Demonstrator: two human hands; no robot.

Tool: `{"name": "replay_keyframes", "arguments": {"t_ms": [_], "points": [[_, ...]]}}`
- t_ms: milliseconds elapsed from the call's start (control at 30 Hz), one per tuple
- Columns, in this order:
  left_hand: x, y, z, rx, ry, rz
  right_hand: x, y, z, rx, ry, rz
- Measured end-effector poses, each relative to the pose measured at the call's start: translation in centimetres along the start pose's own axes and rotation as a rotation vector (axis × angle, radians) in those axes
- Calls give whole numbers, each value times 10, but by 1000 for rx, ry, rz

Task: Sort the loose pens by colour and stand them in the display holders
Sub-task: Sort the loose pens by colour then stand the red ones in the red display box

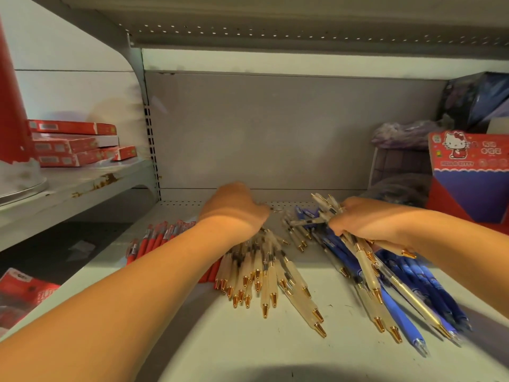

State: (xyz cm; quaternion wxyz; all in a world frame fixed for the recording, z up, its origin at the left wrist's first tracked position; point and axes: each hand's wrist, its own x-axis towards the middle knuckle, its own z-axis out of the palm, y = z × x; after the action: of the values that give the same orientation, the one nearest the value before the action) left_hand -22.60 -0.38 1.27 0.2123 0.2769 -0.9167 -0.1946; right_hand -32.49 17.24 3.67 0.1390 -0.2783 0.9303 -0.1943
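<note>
Loose pens lie on a white shelf [248, 348]. A row of red pens [154, 239] lies at the left. A fan of cream pens with gold tips [264, 274] lies in the middle. My left hand [234, 208] rests over the far ends of the cream pens, fingers curled down onto them. At the right is a mixed heap of blue pens [407, 274] and cream ones. My right hand [366, 219] grips a bunch of cream pens [366, 274] from that heap. A red and blue cardboard display holder [465, 172] stands at the far right.
Stacked red boxes [74, 142] and a red cone sit on the neighbouring shelf at left. A red packet [19, 293] lies lower left. Purple bagged goods [402, 136] are behind the holder. The shelf's grey back panel and the upper shelf close in the space.
</note>
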Motion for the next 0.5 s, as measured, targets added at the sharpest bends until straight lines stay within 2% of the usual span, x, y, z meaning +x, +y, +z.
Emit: {"name": "replay_keyframes", "arguments": {"t_ms": [133, 233, 367, 500], "points": [[-17, 0, -18, 193, 22, 12, -4, 1, 1, 70, 73, -99], [-38, -2, -16, 358, -39, 60, -12, -1, 6, 181, 68, -170], [-54, -8, -5, 323, -271, 99, -18, -11, 22, 103, -77, -219], [-49, -9, -8, 240, -294, 148, -13, -16, 32, 156, -251, -187]]}}
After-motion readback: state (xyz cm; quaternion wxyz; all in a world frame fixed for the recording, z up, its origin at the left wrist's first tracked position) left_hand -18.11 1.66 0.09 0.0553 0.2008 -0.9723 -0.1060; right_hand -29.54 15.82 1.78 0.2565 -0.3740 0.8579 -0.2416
